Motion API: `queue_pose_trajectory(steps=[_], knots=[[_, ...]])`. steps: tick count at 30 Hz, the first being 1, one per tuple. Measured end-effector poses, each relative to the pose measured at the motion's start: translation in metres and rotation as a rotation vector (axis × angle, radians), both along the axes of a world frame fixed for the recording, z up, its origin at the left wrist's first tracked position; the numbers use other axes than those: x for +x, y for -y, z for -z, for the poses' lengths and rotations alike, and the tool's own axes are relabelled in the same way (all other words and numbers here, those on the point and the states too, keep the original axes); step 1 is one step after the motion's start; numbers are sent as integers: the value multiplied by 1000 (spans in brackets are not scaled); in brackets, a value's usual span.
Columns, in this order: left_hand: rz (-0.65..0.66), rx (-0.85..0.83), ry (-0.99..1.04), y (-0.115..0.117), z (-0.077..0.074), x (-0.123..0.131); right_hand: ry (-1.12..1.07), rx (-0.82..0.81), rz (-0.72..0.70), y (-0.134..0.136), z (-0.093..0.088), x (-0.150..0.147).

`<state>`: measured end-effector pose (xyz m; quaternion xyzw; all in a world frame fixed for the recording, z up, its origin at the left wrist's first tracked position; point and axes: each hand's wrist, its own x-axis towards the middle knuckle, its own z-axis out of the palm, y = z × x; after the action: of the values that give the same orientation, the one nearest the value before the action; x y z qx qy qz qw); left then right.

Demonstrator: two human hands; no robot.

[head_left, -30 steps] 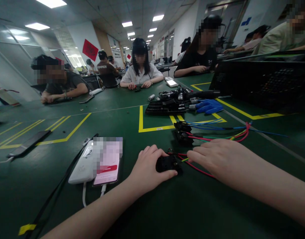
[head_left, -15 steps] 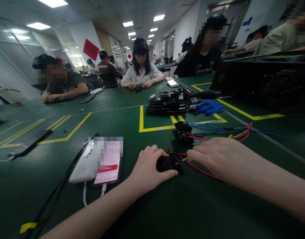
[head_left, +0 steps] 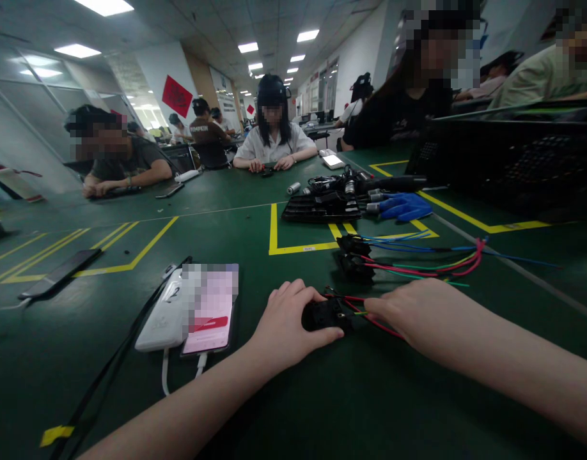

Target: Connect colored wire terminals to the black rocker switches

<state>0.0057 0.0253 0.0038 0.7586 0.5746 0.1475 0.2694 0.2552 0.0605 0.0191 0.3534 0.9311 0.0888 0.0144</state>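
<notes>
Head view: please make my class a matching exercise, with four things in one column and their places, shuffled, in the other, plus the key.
Things
1. Black block
2. Green wire near the black block
3. Phone with the pinkish screen
4. Red diamond decoration

Places
A. Beside the white device marked 2
B. On the white pillar
C. In the left hand
D. At the right hand's fingertips

Right pairs: 1-C, 2-D, 3-A, 4-B

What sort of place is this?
Probably a shared workroom for small electrical assembly: a green table marked with yellow tape, black blocks with coloured wires, and people sitting around it.
</notes>
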Motion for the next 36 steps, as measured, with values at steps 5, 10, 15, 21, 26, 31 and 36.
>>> queue_pose_trajectory(steps=[5, 10, 15, 21, 26, 31, 36], knots=[[-2, 7, 4, 0, 1, 0, -19, 93, -118, 3, -14, -4], [-6, 25, 1, 0, 3, 0, -145, 247, -259, 7, -17, -5], [2, 12, 5, -1, 3, -1, -72, 94, -116, 3, -12, -2], [-5, -13, 18, -1, 1, 0, 67, -98, 14, 0, -11, -5], [-2, -5, 5, 0, 0, 0, 24, -46, -5, -1, -13, -4], [-4, 15, 6, -1, 3, 1, -158, 193, -237, 9, -14, 2], [-6, -5, 3, 0, 1, 2, -115, 106, -153, 8, -13, 4]])
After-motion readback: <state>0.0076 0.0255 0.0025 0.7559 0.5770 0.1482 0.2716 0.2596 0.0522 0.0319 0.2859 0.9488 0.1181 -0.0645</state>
